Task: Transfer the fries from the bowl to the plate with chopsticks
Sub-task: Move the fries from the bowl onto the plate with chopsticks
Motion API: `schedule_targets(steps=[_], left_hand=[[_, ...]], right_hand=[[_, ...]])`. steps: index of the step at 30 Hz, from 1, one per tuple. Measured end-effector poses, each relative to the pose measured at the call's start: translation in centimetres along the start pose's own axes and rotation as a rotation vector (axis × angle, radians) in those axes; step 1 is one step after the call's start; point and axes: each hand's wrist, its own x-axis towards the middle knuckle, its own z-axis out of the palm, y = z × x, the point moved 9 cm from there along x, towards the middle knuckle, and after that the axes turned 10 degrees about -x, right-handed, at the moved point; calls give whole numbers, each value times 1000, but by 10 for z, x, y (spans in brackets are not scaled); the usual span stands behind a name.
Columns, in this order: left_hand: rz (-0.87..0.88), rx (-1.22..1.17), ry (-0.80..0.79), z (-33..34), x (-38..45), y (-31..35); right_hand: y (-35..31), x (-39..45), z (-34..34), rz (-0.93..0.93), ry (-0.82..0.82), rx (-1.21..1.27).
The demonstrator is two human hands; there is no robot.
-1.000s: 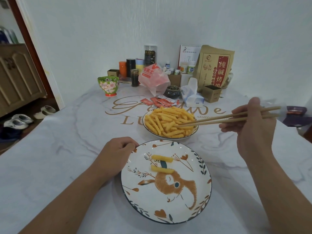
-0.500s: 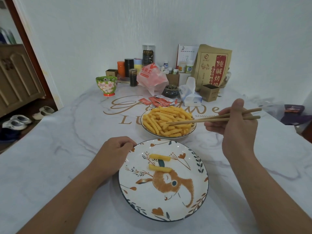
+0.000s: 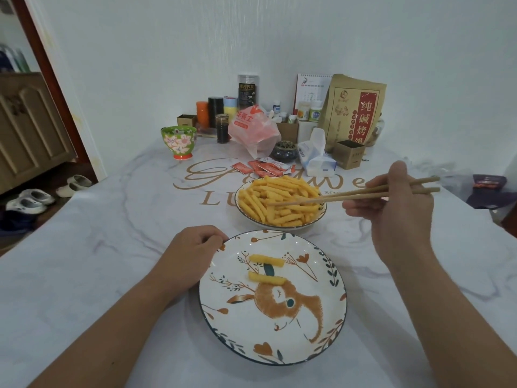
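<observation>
The right hand (image 3: pixel 397 211), gripping the chopsticks (image 3: pixel 349 195), now reaches further left so their tips lie on the fries (image 3: pixel 279 203) in the bowl (image 3: pixel 316 219), readying a third pick, while the left hand (image 3: pixel 193 247) holds the plate (image 3: pixel 321 337) rim, two fries there.

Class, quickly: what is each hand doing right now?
Left hand: fingers curled, touching the plate rim.
Right hand: holding chopsticks over the fries bowl.
</observation>
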Motion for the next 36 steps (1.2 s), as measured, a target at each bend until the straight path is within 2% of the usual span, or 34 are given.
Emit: schedule_targets(steps=[4,6,8,14,20,23,28,31,36], left_hand=[[16,18,3,0,0,2],[12,28,3,-1,1,2],[10,31,1,-1,1,1],[12,17,9,-1,2,0],[3,27,-2,1,1,1],[-2,8,4,0,0,2],[-9,11,2,1,0,1],[-6,12,1,0,0,1],[-4,30,-6,1,-1,1]], right_hand=[[-4,-8,24,83,-432,-12],[-3,-17,33,83,-542,-100],[-3,-22,40,52,-576,-146],[-17,-17,33,-80,-501,-126],[-10,-18,35,-39,-504,-152],[-9,-11,27,-58,-409,-177],[-15,4,-2,-68,-181,-35],[-19,9,-14,-135,-94,-114],[-19,6,-16,-227,-45,-259]])
